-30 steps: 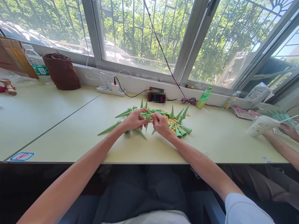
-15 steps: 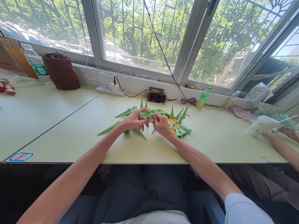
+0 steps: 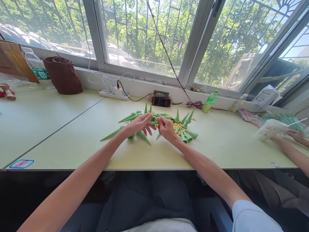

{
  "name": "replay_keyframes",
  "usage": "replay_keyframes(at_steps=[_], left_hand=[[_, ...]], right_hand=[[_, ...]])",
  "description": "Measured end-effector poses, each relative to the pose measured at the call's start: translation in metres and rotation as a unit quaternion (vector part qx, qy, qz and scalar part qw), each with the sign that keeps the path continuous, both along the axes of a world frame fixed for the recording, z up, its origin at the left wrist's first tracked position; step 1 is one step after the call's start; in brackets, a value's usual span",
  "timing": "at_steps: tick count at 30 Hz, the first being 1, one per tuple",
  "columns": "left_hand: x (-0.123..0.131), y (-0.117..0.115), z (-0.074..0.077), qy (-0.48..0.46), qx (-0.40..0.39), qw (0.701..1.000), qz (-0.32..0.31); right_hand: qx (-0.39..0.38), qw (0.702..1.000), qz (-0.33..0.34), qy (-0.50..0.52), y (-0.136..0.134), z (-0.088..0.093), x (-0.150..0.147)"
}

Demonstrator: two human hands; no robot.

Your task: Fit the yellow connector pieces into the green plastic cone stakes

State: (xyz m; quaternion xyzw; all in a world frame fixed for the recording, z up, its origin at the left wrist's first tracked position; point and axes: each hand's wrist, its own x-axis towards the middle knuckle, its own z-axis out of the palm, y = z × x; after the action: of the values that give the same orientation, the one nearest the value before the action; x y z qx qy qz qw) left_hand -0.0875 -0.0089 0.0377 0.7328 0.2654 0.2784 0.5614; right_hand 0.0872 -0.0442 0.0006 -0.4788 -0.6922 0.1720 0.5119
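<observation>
Two-handed work on the green ribbed-looking cone (image 3: 153, 121) between the hands seems underway, the left hand (image 3: 141, 125) loosely spread, its grip unclear, the right hand (image 3: 166, 128) pinched closed, calling for steady alignment.

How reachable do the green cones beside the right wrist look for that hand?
Probably yes: the green cones lie close to the right hand, nothing visible between, though it looks pinched closed and may need opening first.
</observation>
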Motion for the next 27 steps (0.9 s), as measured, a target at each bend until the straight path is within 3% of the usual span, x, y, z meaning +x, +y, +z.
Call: replay_keyframes(at_steps=[4,27], left_hand=[[0.0011,0.0008,0.0000,-0.014,-0.038,0.999,0.025],[-0.0026,0.0023,-0.0008,0.034,0.042,0.999,0.009]], right_hand=[[0.006,1.000,0.005,-0.003,-0.0005,-0.0004,-0.0011],[-0.008,1.000,0.015,-0.005,0.0009,-0.0040,-0.0007]])
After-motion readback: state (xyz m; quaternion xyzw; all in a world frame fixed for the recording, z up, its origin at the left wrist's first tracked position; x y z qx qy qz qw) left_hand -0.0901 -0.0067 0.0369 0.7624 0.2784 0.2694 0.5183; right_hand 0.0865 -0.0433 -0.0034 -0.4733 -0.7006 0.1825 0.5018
